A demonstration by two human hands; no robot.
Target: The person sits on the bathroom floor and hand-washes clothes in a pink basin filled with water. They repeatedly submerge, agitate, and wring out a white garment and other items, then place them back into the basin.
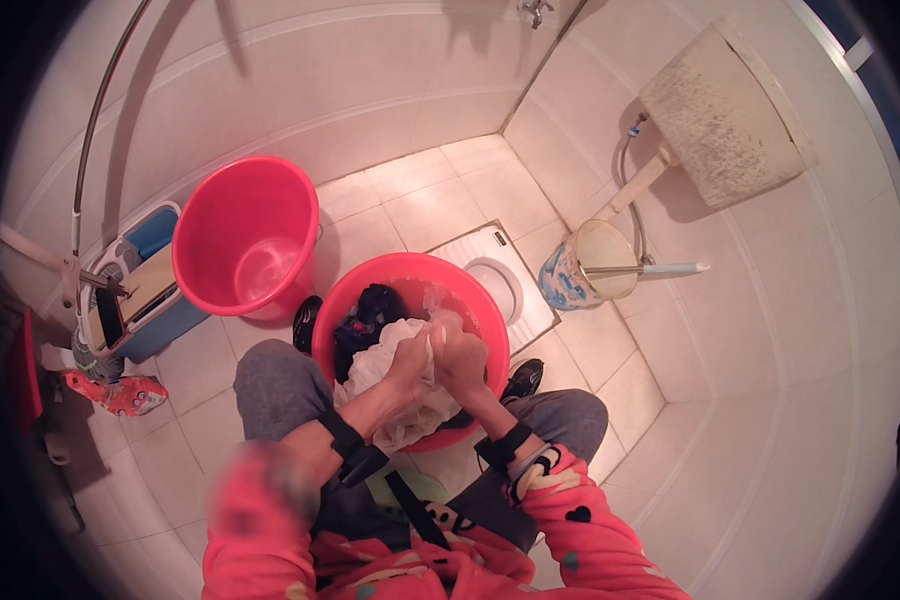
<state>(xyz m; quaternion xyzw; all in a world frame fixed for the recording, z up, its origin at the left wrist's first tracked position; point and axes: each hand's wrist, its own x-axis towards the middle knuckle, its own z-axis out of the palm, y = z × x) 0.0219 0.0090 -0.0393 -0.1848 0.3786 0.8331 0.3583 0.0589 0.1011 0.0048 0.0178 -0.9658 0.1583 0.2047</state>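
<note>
Below me a wide red basin (332, 300) holds wet laundry and some water. My left hand (409, 366) is closed on a bunched white cloth (368, 362), which spreads over the near side of the basin. Pressed close against it, my right hand (461, 357) is also closed, gripping the same white cloth. The fingertips of both hands are partly hidden by the folds. A dark navy garment (372, 308) lies crumpled in the basin, left of my hands.
A tall red bucket (245, 240) stands at the back left, beside a blue and white mop bucket (160, 310). An orange packet (130, 395) lies on the tiles. A squat toilet (495, 280) is behind the basin. Right of it stands a toilet-brush-like handle in a patterned bin (567, 275), below a wall cistern (720, 115).
</note>
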